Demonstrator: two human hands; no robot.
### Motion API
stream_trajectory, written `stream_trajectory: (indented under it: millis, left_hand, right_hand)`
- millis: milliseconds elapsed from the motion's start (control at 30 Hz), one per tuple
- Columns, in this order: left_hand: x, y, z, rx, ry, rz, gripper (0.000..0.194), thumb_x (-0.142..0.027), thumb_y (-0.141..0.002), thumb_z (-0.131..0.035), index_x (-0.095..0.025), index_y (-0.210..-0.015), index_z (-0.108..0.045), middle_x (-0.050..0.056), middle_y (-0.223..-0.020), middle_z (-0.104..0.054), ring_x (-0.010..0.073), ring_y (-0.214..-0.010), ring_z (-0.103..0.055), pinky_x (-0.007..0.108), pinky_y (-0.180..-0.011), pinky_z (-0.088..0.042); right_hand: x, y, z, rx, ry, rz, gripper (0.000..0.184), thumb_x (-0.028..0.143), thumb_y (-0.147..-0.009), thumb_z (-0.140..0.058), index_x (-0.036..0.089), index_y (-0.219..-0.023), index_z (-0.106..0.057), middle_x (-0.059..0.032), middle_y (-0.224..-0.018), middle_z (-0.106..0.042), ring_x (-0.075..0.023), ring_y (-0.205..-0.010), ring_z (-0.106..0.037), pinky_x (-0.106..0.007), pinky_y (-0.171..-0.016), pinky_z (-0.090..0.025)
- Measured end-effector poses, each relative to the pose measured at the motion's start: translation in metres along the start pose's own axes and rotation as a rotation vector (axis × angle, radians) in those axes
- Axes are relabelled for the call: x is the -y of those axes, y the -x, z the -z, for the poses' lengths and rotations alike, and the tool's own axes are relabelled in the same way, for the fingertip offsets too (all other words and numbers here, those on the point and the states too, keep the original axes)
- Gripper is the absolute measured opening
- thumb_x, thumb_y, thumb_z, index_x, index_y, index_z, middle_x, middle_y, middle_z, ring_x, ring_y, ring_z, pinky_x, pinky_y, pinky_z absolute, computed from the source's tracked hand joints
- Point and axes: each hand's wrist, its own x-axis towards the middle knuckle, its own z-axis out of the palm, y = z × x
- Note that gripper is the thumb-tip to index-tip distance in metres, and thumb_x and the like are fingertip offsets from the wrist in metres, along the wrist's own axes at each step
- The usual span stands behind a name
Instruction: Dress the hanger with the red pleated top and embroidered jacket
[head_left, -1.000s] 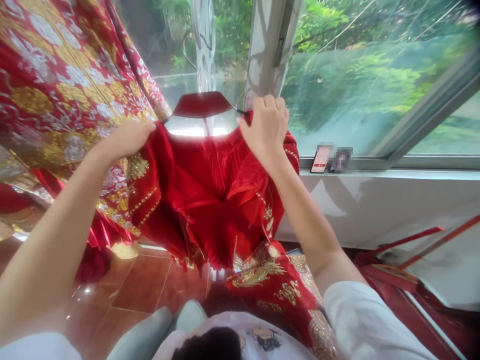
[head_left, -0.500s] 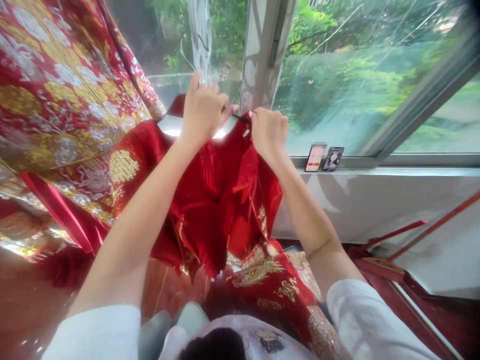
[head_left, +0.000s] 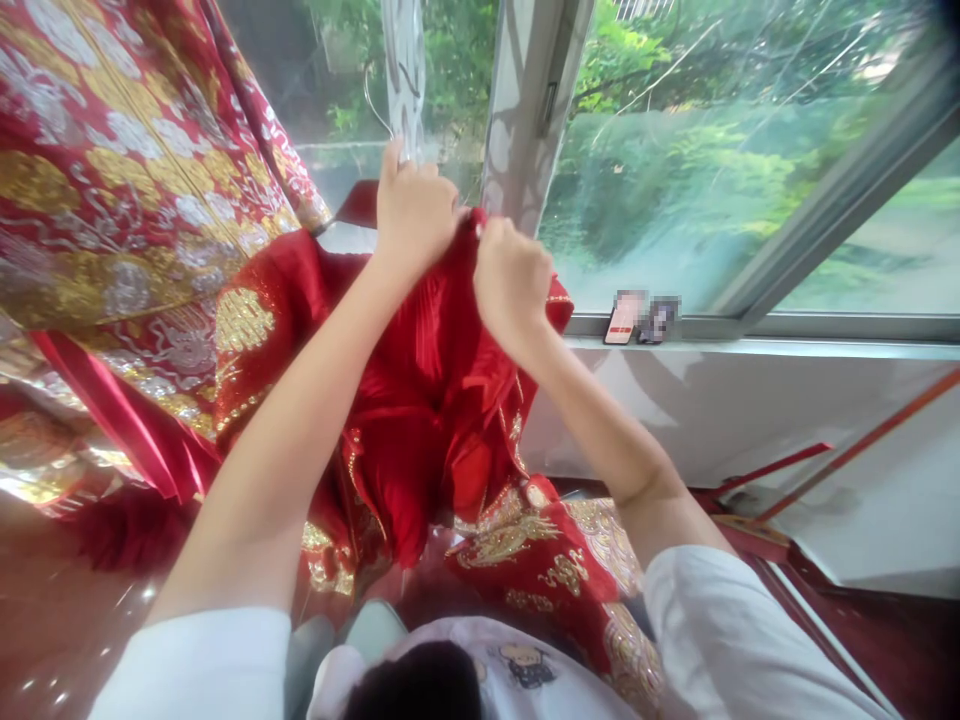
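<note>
In the head view, a red jacket point(head_left: 397, 440) with gold embroidery hangs with its front toward me, its pleated red lining showing. Above it rises the thin metal hook of a hanger point(head_left: 368, 95). My left hand point(head_left: 420, 212) is closed around the hanger below this hook, at the jacket's neck. Just to the right, my right hand point(head_left: 514, 285) is closed on bunched red cloth at the jacket's other shoulder. The hanger's right arm is hidden by cloth and fingers.
Another red garment point(head_left: 142, 190) with gold and silver embroidery hangs at the left. Red cloth with gold patterns point(head_left: 517, 570) lies below, near my lap. Two phones point(head_left: 621, 322) lean on the windowsill point(head_left: 750, 345) before the window. Red wooden bars point(head_left: 862, 445) stand at the lower right.
My right hand has moved left, closer to my left hand, drawing the jacket's shoulder over the dark hanger arm that showed before. My left hand stays at the hanger.
</note>
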Motion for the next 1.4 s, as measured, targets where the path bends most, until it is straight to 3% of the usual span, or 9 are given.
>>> stream_trajectory:
  millis: [100,233,433,500,667,800,900,1133,1400]
  left_hand:
    - [0.003,0.003,0.001,0.023,0.099,0.035,0.041,-0.041,-0.077,-0.039,-0.035,-0.097,-0.073,0.008,-0.105,-0.069,0.0367,-0.120,-0.048,0.057,-0.114,-0.014]
    - [0.007,0.005,0.001,0.062,0.287,0.106,0.039,-0.043,-0.069,-0.048,-0.038,-0.100,-0.072,0.008,-0.105,-0.069,0.0384,-0.130,-0.039,0.061,-0.107,-0.023]
    - [0.009,0.001,-0.001,0.080,0.362,0.080,0.039,-0.051,-0.073,-0.047,-0.036,-0.099,-0.073,0.009,-0.102,-0.069,0.0404,-0.129,-0.039,0.061,-0.105,-0.023]
    - [0.010,0.000,-0.002,0.061,0.366,0.052,0.039,-0.053,-0.075,-0.047,-0.036,-0.097,-0.074,0.010,-0.100,-0.070,0.0405,-0.127,-0.040,0.060,-0.106,-0.022]
    - [0.017,0.000,-0.009,0.017,0.428,-0.003,0.036,-0.056,-0.080,-0.047,-0.036,-0.092,-0.076,0.010,-0.094,-0.070,0.0394,-0.129,-0.037,0.058,-0.104,-0.022]
    - [0.023,0.004,-0.012,0.017,0.459,-0.020,0.036,-0.059,-0.081,-0.049,-0.037,-0.093,-0.075,0.009,-0.092,-0.070,0.0381,-0.128,-0.037,0.056,-0.099,-0.028]
    - [0.025,0.006,-0.011,0.011,0.436,-0.029,0.034,-0.059,-0.083,-0.049,-0.037,-0.088,-0.074,0.008,-0.092,-0.069,0.0371,-0.124,-0.041,0.055,-0.096,-0.030]
    - [0.026,0.005,-0.009,0.011,0.458,-0.041,0.033,-0.055,-0.086,-0.050,-0.031,-0.084,-0.073,0.010,-0.091,-0.068,0.0367,-0.120,-0.045,0.052,-0.093,-0.032]
    - [0.016,0.003,-0.010,0.015,0.430,0.020,0.030,-0.051,-0.086,-0.051,-0.031,-0.076,-0.072,0.009,-0.092,-0.068,0.0363,-0.121,-0.040,0.050,-0.090,-0.030]
  right_hand:
    - [-0.008,0.020,-0.005,-0.050,0.065,0.015,0.034,0.020,-0.098,-0.030,0.014,-0.109,-0.061,-0.0188,-0.110,-0.064,-0.0269,-0.102,-0.061,-0.034,-0.076,-0.045]
    - [-0.060,-0.002,0.005,-0.099,-0.080,0.019,0.033,0.037,-0.098,-0.036,0.021,-0.104,-0.065,-0.0091,-0.099,-0.069,-0.0227,-0.096,-0.062,-0.034,-0.079,-0.046]
    - [-0.127,-0.027,-0.020,0.099,-0.442,-0.020,0.053,0.060,-0.094,-0.038,0.020,-0.063,-0.053,0.0006,-0.057,-0.049,-0.0150,-0.061,-0.050,-0.028,-0.062,-0.041]
    - [-0.128,-0.016,-0.036,-0.037,-0.471,-0.059,0.061,0.066,-0.094,-0.030,0.019,-0.061,-0.051,0.0011,-0.055,-0.044,-0.0142,-0.058,-0.047,-0.028,-0.061,-0.040]
    - [-0.107,0.033,-0.057,-0.391,-0.311,-0.134,0.064,0.062,-0.097,-0.021,0.016,-0.097,-0.065,-0.0083,-0.085,-0.066,-0.0217,-0.080,-0.060,-0.034,-0.077,-0.043]
    - [-0.096,0.044,-0.046,-0.326,-0.219,-0.193,0.056,0.055,-0.099,-0.027,0.017,-0.102,-0.068,-0.0135,-0.097,-0.070,-0.0268,-0.092,-0.063,-0.042,-0.086,-0.044]
    - [-0.095,0.019,-0.023,-0.270,-0.258,-0.010,0.050,0.054,-0.097,-0.036,0.018,-0.104,-0.070,-0.0137,-0.112,-0.068,-0.0280,-0.110,-0.059,-0.047,-0.100,-0.040]
    - [-0.095,-0.039,0.022,0.441,-0.548,0.525,0.067,0.054,-0.069,-0.076,0.024,-0.127,-0.064,-0.0039,-0.122,-0.067,-0.0264,-0.117,-0.058,-0.042,-0.106,-0.044]
    - [-0.083,-0.036,0.002,0.086,-0.571,0.304,0.030,0.042,-0.090,-0.055,0.021,-0.102,-0.074,-0.0040,-0.097,-0.072,-0.0237,-0.098,-0.065,-0.041,-0.094,-0.051]
